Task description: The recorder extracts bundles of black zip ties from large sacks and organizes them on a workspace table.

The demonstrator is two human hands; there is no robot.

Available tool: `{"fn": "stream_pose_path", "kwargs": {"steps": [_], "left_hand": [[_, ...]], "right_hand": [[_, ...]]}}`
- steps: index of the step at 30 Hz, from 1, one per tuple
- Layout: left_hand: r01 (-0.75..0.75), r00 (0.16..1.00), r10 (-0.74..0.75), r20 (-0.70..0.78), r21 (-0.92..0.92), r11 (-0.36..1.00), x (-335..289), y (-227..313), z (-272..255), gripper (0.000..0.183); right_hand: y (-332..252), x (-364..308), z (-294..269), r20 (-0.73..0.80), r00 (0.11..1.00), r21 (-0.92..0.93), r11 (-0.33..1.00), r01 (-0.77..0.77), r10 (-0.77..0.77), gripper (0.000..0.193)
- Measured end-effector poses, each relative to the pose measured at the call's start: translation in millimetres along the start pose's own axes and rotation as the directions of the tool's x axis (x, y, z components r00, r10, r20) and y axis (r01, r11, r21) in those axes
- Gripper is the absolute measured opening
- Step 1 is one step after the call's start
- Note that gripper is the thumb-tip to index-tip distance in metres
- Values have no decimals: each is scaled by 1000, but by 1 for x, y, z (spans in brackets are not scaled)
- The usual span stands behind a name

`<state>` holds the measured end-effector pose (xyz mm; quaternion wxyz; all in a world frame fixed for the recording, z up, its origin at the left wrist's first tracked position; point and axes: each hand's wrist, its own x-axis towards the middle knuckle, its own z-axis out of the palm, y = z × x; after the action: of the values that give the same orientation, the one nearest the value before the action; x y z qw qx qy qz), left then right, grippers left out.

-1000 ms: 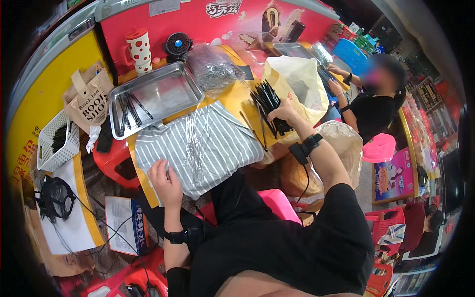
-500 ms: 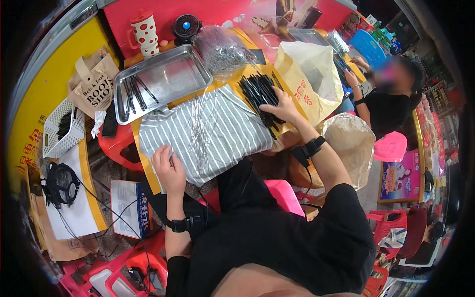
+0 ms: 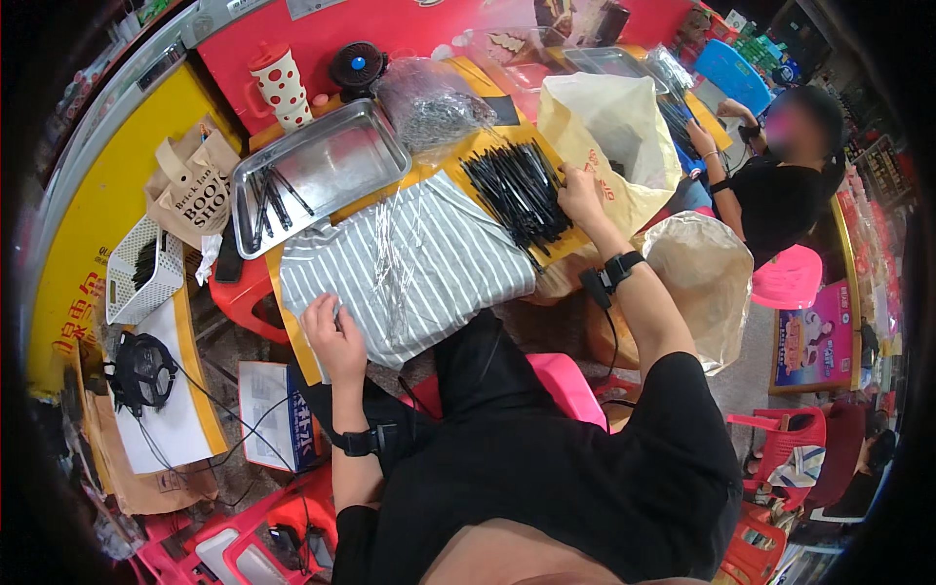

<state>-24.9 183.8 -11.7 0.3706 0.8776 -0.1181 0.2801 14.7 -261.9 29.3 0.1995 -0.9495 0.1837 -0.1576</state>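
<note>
Upper left, a tray [image 3: 346, 156] holds black sticks [image 3: 279, 203]. The left hand [image 3: 334, 338] lies loose on cloth [image 3: 463, 263]; whether the right hand [image 3: 582, 198] grasps is unclear.

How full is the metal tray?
The metal tray is mostly empty: several black sticks lie toward its left end, bare metal elsewhere.

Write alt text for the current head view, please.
A person's right hand is at the right edge of a pile of thin black sticks; the left hand is at the near left corner of a grey-and-white striped cloth. A metal tray holds several more.
</note>
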Motion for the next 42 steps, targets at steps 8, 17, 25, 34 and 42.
{"fn": "stream_pose_path", "kwargs": {"steps": [8,17,25,34,42], "left_hand": [[6,1000,-7,-17,-15,1000,-2,-3,-2,21],[-63,995,61,-76,-36,997,4,30,-23,21],[-9,999,21,38,-307,952,2,71,-39,19],[677,626,60,778,-580,453,-21,96,-15,21],[877,469,173,866,-434,-204,-32,65,-24,22]], "right_hand": [[5,33,-6,218,962,2,985,-171,166,42],[1,-20,-43,185,970,253,946,-203,159,28],[-12,-51,-83,606,728,491,571,-659,320,36],[-102,-158,-52,581,789,810,50,-584,-201,62],[-186,-173,1,616,557,736,156,-659,-557,47]]}}
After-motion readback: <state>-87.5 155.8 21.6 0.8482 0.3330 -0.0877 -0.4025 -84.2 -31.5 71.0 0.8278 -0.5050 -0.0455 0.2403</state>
